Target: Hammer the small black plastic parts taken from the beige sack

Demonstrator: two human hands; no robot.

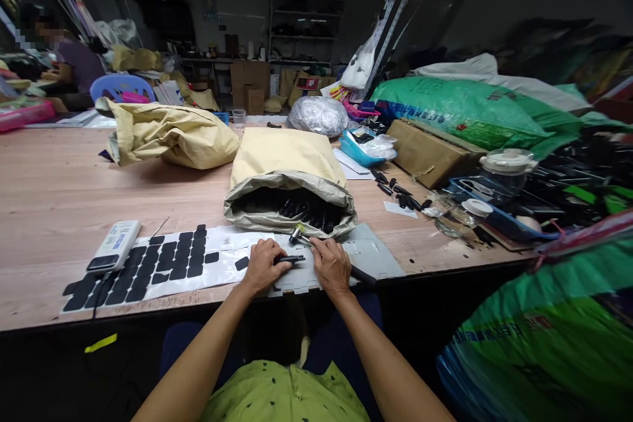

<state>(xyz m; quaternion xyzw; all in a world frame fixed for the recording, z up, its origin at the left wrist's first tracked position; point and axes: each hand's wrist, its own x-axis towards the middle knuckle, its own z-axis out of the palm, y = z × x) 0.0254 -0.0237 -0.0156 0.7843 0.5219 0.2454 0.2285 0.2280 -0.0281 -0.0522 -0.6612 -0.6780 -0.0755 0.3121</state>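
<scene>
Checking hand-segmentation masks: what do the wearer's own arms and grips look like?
Left grip and right grip are bare human hands, no gloves. Left forearm and right forearm taper toward the wrists; no sleeves, watch, bands or cables seen on them. Rings: too small to tell. Between the arms, a green top with small dark marks.

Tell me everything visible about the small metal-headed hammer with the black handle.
The small metal-headed hammer has a silvery head with a yellow-green end, a slim shaft and a black handle. The right hand grips it, hiding its middle. It slants over the flat grey sheet, head toward the open beige sack. Whether it touches the sheet is unclear.
</scene>
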